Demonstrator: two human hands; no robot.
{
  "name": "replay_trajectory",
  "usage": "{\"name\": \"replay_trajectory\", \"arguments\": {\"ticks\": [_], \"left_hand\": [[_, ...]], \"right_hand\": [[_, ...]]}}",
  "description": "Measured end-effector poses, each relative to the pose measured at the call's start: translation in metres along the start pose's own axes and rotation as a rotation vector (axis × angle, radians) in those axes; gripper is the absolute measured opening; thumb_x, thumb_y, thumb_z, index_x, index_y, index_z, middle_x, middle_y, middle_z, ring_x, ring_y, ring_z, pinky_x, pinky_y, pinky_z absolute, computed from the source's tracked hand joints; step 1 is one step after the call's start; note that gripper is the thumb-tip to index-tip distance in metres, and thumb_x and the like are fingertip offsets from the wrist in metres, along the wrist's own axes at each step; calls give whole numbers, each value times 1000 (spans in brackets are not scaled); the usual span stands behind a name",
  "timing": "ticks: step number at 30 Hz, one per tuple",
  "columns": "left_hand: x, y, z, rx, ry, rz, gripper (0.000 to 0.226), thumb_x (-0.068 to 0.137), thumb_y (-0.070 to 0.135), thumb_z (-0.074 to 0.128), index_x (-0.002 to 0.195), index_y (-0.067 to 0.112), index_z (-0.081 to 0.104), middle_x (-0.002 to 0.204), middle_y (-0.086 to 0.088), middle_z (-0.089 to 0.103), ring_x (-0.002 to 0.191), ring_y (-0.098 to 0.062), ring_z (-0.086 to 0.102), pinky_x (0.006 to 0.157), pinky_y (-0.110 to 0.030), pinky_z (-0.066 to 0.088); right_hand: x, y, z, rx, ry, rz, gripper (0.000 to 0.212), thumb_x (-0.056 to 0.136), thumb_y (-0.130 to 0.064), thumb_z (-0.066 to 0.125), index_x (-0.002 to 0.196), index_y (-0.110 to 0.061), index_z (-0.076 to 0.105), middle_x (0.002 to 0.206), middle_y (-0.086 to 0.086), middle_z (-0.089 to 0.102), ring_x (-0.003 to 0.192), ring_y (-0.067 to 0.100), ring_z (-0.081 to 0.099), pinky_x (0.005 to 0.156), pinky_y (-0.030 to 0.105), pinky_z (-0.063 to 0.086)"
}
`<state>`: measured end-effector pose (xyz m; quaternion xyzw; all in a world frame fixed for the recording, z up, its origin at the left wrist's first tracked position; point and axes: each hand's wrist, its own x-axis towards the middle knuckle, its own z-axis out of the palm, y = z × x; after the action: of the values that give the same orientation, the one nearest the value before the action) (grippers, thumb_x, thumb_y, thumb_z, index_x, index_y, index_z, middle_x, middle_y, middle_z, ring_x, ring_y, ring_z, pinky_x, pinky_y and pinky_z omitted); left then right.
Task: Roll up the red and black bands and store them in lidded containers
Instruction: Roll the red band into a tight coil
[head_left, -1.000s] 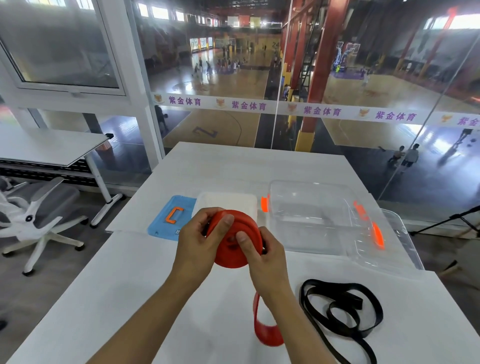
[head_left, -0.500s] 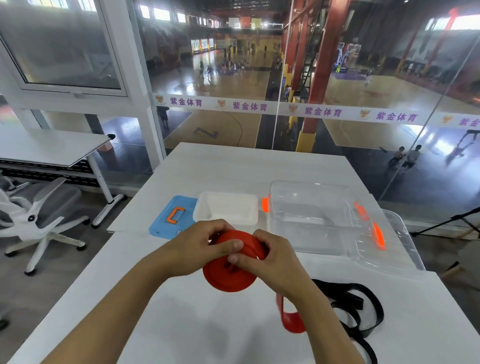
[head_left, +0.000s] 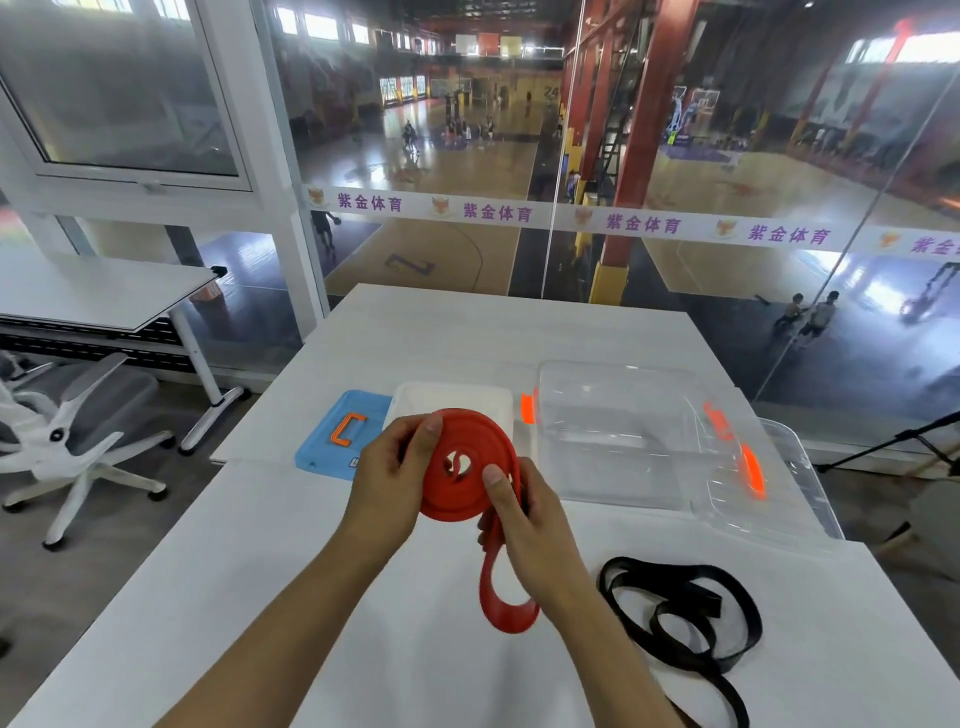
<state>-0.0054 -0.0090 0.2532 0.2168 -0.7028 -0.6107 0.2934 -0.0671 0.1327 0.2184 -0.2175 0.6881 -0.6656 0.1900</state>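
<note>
At the far left of the white table (head_left: 260, 597) lies a blue lid (head_left: 340, 439) with an orange handle, flat near the table's left edge, with bare tabletop nearer the camera. Just right of it sits a small white container (head_left: 415, 397), partly hidden behind the hands. The left hand (head_left: 392, 475) is curled around the left rim of the red band (head_left: 467, 475), thumb on its upper face, fingers behind. The band is mostly wound into a flat coil held up off the table; a loose tail loops down from the coil to the surface between the forearms. The right hand (head_left: 524, 512) pinches the coil's lower right edge and the tail, thumb on top. Right of the hands stands a large clear container (head_left: 623, 431) with orange clips, its clear lid (head_left: 800, 488) against the table's right edge. Nearer, the black band (head_left: 680, 618) lies unrolled in loose loops, apart from the hands, close to the near right edge.
</note>
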Motion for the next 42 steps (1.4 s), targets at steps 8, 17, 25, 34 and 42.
{"name": "replay_trajectory", "arguments": {"ticks": [8,17,25,34,42], "left_hand": [[-15,-25,23,-46,50,-139,35,102,42,48,110,16,69,99,1,76,92,-10,73,75,-21,56],[1,-4,-15,200,-600,-240,30,91,39,70,117,24,67,102,-7,78,95,-20,76,71,-37,64],[-20,-23,13,125,-370,-172,44,79,49,71,112,21,68,98,-2,78,89,-15,77,63,-26,60],[-37,-37,50,97,-168,-188,32,86,40,73,114,26,66,103,5,75,89,-2,72,63,-19,58],[-48,-45,63,-12,-104,-261,37,84,42,70,114,21,69,100,1,78,91,-12,75,67,-25,61]], "right_hand": [[3,9,10,-114,206,3,43,104,-59,30,108,-27,60,86,-9,69,73,2,63,70,18,46],[10,9,-35,-259,-128,-77,32,108,-46,44,117,-32,71,109,-10,76,105,9,70,93,30,56],[10,9,-45,-212,7,15,25,102,-51,56,103,-32,72,95,-10,77,89,4,72,77,22,54],[7,25,-63,-134,14,61,28,103,-58,47,112,-45,70,108,-17,75,104,3,69,92,27,56],[12,38,-74,76,0,130,23,106,-39,47,105,-34,70,114,-3,65,104,18,66,88,37,54]]}}
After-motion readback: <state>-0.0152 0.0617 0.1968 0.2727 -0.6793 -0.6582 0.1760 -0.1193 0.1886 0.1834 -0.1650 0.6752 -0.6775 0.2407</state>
